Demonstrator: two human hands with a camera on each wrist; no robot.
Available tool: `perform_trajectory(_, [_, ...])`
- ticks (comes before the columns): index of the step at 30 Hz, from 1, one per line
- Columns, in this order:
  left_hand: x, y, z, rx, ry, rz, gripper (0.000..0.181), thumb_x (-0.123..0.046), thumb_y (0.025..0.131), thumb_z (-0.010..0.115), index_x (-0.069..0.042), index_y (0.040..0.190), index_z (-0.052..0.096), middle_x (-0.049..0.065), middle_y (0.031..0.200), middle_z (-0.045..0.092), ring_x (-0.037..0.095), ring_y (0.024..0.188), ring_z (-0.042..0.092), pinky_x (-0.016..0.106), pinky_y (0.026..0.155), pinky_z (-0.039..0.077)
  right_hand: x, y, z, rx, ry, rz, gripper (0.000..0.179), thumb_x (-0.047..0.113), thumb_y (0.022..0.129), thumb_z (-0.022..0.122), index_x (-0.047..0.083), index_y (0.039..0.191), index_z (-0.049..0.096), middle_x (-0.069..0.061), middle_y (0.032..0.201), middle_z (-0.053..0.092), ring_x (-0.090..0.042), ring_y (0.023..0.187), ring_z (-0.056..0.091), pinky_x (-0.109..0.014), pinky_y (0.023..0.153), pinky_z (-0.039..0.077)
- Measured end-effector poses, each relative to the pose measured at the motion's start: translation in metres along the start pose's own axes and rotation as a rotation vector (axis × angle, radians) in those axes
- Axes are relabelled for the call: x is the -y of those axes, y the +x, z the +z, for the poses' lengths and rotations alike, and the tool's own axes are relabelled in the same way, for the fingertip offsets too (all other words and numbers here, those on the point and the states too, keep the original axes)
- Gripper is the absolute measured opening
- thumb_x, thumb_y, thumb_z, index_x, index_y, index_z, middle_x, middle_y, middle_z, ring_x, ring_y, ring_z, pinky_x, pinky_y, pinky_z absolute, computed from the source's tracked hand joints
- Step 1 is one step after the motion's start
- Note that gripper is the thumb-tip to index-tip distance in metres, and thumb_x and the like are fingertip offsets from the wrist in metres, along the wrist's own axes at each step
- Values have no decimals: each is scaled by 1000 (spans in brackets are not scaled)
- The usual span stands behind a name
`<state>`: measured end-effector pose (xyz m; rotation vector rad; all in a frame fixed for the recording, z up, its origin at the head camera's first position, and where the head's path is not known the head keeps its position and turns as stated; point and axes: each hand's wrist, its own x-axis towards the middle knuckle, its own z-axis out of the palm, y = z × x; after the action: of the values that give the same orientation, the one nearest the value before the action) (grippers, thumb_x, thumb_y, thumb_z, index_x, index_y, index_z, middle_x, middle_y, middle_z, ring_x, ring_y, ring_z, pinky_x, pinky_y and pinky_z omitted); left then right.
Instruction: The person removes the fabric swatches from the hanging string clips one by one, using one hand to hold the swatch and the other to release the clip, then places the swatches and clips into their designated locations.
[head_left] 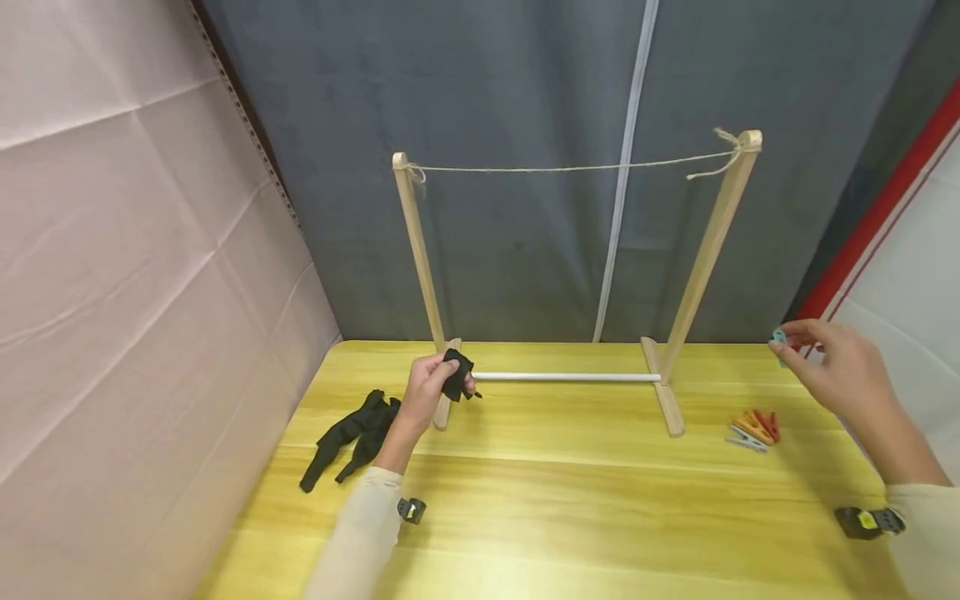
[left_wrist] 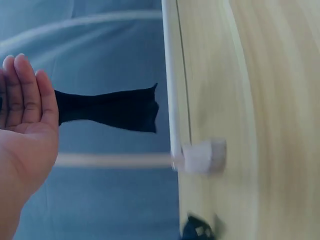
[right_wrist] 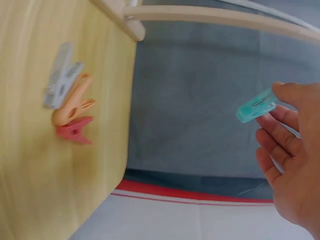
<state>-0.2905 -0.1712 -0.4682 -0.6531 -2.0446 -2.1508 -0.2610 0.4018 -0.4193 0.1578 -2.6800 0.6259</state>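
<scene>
My left hand (head_left: 425, 390) pinches a small black cloth garment (head_left: 457, 377) in front of the rack's left post. In the left wrist view, its flared end (left_wrist: 135, 110) hangs out past the fingers; what kind of garment it is cannot be told. Another black garment (head_left: 345, 437), shaped like small trousers, lies on the table left of that hand. Off to the right, my right hand (head_left: 847, 367) holds a teal clothespin (right_wrist: 257, 105) between thumb and fingers, raised above the table. Below it lie grey (right_wrist: 62, 77), orange (right_wrist: 75, 102) and red (right_wrist: 76, 131) clothespins, close together.
A wooden rack with a left post (head_left: 418, 250) and a right post (head_left: 708, 258) stands at the table's back. A thin string (head_left: 555, 170) is tied between the tops, and a white rod (head_left: 562, 377) joins the feet. Dark curtain hangs behind; pale cloth (head_left: 150, 292) hangs at left.
</scene>
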Motion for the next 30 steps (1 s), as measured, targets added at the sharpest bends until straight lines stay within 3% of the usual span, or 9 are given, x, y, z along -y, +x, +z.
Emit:
perform_trajectory(4, [4, -7, -21, -30, -48, 33, 44, -10, 106, 43, 24, 85, 61, 4, 74, 74, 28, 74, 73, 36, 77, 65, -15, -10, 4, 23, -16, 58, 47, 37, 108, 61, -6, 126, 64, -35, 119, 66, -54, 105, 57, -65, 79, 47])
perform_trajectory(8, [7, -15, -40, -71, -73, 53, 43, -8, 106, 41, 24, 83, 59, 7, 75, 75, 30, 75, 73, 40, 84, 65, -29, -21, 5, 51, -24, 114, 50, 38, 110, 56, -8, 128, 61, -38, 127, 62, -59, 109, 55, -67, 77, 49])
perform_trajectory(11, [7, -24, -57, -114, -96, 66, 39, -3, 104, 40, 16, 79, 63, 8, 74, 76, 28, 73, 74, 44, 92, 64, -37, -26, 7, 69, -34, 124, 53, 39, 109, 57, -10, 129, 60, -40, 126, 62, -60, 106, 56, -65, 72, 51])
perform_trajectory(15, [8, -35, -83, -107, -118, 49, 44, 0, 104, 34, -3, 76, 69, 7, 78, 78, 24, 81, 77, 43, 102, 61, -48, -34, 8, 95, -49, 126, 56, 40, 108, 59, -13, 128, 58, -42, 122, 64, -62, 101, 59, -64, 70, 52])
perform_trajectory(19, [8, -51, -110, -85, -104, -22, 50, -1, 104, 29, -9, 80, 72, 5, 83, 79, 25, 95, 78, 34, 101, 60, -60, -42, 10, 130, -55, 118, 55, 38, 107, 61, -13, 127, 59, -43, 120, 64, -64, 100, 60, -65, 71, 52])
perform_trajectory(25, [1, -82, -151, -36, -17, -190, 46, -5, 110, 33, 7, 94, 74, 1, 91, 82, 19, 95, 79, 26, 90, 61, -75, -51, 12, 270, -59, 119, 53, 39, 106, 63, -11, 123, 62, -40, 114, 69, -61, 98, 65, -59, 67, 56])
perform_trajectory(30, [-13, -98, -177, 18, 173, -354, 42, -7, 111, 37, 15, 101, 71, -2, 90, 81, 12, 88, 78, 26, 85, 64, -83, -53, 15, 369, -56, 135, 57, 42, 108, 60, -14, 122, 62, -37, 109, 71, -57, 98, 66, -58, 70, 57])
